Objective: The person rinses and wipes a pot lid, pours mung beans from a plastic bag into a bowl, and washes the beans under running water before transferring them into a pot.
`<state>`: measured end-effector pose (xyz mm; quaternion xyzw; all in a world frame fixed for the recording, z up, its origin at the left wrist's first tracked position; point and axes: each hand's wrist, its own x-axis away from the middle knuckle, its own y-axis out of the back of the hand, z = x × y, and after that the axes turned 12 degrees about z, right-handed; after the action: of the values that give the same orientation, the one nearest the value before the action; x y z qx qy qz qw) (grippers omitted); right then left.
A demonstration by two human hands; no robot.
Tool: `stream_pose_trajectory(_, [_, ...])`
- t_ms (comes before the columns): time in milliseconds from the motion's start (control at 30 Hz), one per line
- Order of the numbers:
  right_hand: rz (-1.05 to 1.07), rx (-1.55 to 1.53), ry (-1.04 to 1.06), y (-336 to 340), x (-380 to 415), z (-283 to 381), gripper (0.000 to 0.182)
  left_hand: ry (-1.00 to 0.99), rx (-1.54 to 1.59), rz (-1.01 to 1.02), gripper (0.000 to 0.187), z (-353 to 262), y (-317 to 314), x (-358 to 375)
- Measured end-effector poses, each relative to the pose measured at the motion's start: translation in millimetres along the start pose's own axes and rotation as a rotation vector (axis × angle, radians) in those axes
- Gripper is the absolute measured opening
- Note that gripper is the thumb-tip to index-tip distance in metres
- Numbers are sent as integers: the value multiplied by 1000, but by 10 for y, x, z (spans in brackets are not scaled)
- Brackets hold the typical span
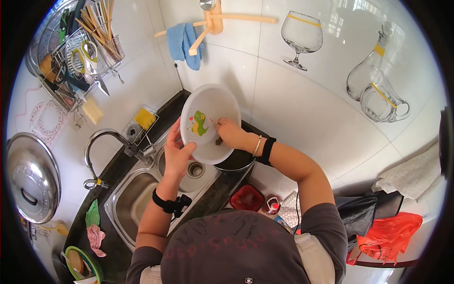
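Note:
A white bowl (211, 105) with a green dinosaur picture is tilted up over the steel sink (137, 189). My left hand (177, 151) grips its near rim. Inside the bowl, my right hand (230, 132) presses against the lower wall, beside a small brown scrap at my fingertips. A dark pot (236, 163) sits on the counter just under the bowl.
The tap (101, 142) arches over the sink's left side. A wire rack (80, 52) with scissors and chopsticks hangs on the wall. A blue cloth (184, 42) hangs from a wooden peg. A red container (247, 198) and orange bag (390, 232) lie right.

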<state>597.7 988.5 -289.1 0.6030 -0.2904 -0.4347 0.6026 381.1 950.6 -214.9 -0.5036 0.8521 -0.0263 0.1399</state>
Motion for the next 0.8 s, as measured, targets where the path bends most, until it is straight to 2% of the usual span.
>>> stream_pose_trajectory(167, [102, -134, 63, -55, 22, 27, 9, 24, 45, -9, 75, 25, 5, 25])
stream_pose_trajectory(233, [67, -351, 198, -33, 55, 90, 5, 21, 61, -13, 74, 26, -10, 30])
stream_pose_trajectory(333, [98, -445, 259, 17, 96, 152, 5, 36, 44, -15, 75, 39, 1, 4])
stream_pose_trajectory(367, [98, -446, 259, 16, 105, 144, 5, 30, 29, -18, 75, 78, 32, -11])
stream_pose_trajectory(433, [171, -255, 178, 48, 134, 111, 9, 22, 15, -23, 76, 74, 43, -21])
stream_pose_trajectory(567, [121, -226, 223, 231, 306, 71, 10, -30, -31, -46, 75, 93, 139, -34])
stream_pose_trajectory(633, [178, -176, 103, 289, 400, 75, 8, -57, -45, -44, 74, 51, 161, -39])
stream_pose_trajectory(667, [185, -178, 107, 327, 448, 75, 8, -27, -49, -70, 75, 6, 173, -31])
stream_pose_trajectory(733, [624, -175, -172, 488, 513, 126, 9, 5, -52, -98, 76, -54, 178, -23])
stream_pose_trajectory(767, [627, -177, -173, 475, 515, 116, 9, -1, -23, -101, 76, -61, 189, -20])
stream_pose_trajectory(800, [524, -151, -147, 457, 510, 87, 8, -9, 8, -102, 76, -64, 198, -22])
